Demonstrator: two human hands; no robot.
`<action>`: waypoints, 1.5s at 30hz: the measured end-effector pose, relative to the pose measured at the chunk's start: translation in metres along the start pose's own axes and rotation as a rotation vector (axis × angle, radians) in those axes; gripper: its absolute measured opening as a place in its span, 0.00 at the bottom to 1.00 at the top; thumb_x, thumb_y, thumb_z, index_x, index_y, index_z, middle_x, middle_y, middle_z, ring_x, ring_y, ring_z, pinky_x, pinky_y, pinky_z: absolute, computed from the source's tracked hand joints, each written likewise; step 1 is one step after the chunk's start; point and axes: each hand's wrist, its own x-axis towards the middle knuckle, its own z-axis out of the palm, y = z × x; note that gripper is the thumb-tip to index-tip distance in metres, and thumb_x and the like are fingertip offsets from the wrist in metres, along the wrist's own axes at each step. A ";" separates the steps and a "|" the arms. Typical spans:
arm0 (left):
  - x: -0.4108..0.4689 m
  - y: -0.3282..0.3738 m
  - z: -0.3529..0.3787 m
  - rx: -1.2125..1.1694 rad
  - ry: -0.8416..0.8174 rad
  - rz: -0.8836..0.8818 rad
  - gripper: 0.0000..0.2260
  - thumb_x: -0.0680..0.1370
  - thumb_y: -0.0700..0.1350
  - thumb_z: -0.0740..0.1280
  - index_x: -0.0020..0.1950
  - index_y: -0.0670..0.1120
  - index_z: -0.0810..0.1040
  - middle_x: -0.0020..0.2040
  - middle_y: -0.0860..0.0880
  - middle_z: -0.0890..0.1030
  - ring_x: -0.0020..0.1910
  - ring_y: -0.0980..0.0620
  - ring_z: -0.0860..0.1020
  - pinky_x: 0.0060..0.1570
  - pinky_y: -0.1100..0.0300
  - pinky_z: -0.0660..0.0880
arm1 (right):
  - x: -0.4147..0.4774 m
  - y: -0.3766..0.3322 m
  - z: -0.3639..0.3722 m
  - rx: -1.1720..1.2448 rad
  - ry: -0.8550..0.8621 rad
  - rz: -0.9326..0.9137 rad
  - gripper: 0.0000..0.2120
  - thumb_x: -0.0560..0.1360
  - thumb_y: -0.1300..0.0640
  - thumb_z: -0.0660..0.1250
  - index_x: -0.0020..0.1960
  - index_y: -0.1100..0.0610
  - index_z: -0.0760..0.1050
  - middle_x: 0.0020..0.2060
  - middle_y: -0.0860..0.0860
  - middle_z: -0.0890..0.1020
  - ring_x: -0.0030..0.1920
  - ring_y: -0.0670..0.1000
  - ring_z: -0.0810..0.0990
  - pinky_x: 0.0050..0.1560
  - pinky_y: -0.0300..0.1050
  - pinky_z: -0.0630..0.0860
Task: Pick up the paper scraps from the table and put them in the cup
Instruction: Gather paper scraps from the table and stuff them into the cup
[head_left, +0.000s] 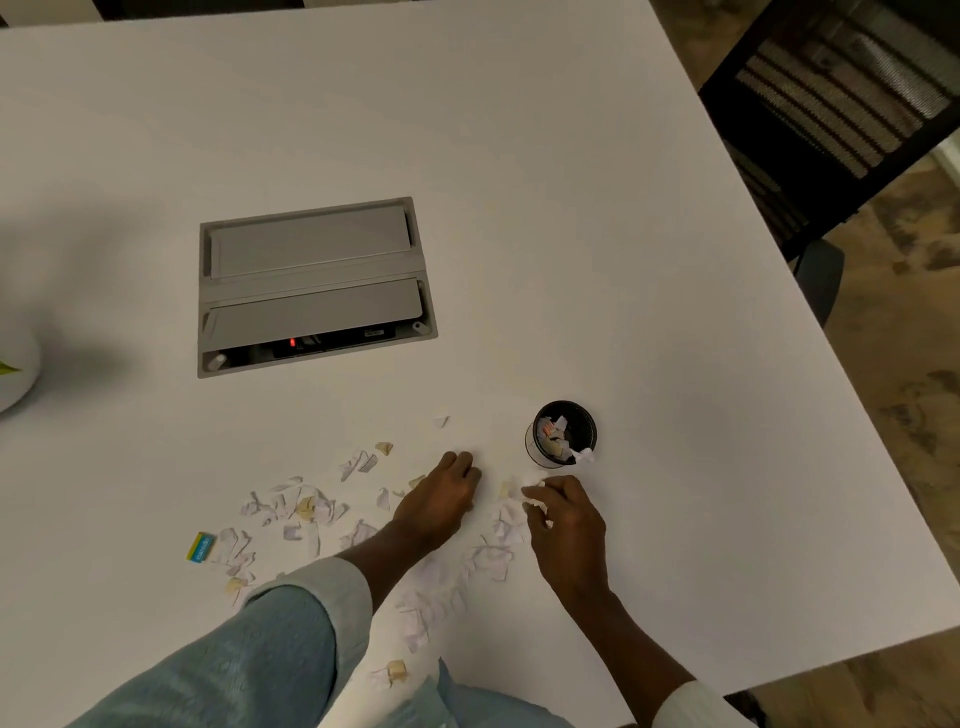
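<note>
Several torn white and tan paper scraps (291, 512) lie scattered over the near part of the white table (571, 208). A small black cup (563, 434) stands to the right of them, with scraps inside and one white piece hanging over its near rim. My left hand (441, 496) lies knuckles-up on the table with its fingers curled down over the surface; whether it holds a scrap is hidden. My right hand (563, 512) sits just below the cup and pinches a few white scraps in its fingertips.
A grey cable hatch (311, 283) is set into the table's middle, its near flap ajar. A small yellow and blue packet (201, 546) lies at the left of the scraps. A white rounded object (15, 371) sits at the left edge. A dark chair (831, 119) stands beyond the right edge.
</note>
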 end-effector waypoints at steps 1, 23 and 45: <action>-0.004 -0.001 0.001 0.014 0.018 0.004 0.12 0.81 0.39 0.65 0.64 0.40 0.76 0.66 0.42 0.74 0.64 0.43 0.72 0.54 0.53 0.77 | 0.000 -0.004 -0.006 0.036 0.043 0.005 0.10 0.73 0.65 0.76 0.53 0.57 0.85 0.51 0.48 0.81 0.48 0.43 0.82 0.47 0.31 0.80; -0.035 0.007 0.026 0.029 -0.041 -0.057 0.38 0.78 0.49 0.74 0.81 0.38 0.59 0.79 0.40 0.61 0.76 0.41 0.65 0.65 0.51 0.78 | 0.083 -0.015 -0.053 -0.211 0.019 -0.014 0.13 0.76 0.63 0.70 0.60 0.54 0.82 0.55 0.54 0.81 0.56 0.56 0.80 0.53 0.53 0.80; -0.036 0.011 0.027 0.008 -0.045 -0.079 0.38 0.78 0.48 0.73 0.81 0.38 0.59 0.80 0.40 0.60 0.76 0.41 0.64 0.61 0.53 0.80 | 0.053 0.020 -0.052 -0.215 0.062 0.027 0.07 0.76 0.60 0.74 0.53 0.55 0.84 0.45 0.50 0.78 0.41 0.51 0.80 0.38 0.42 0.76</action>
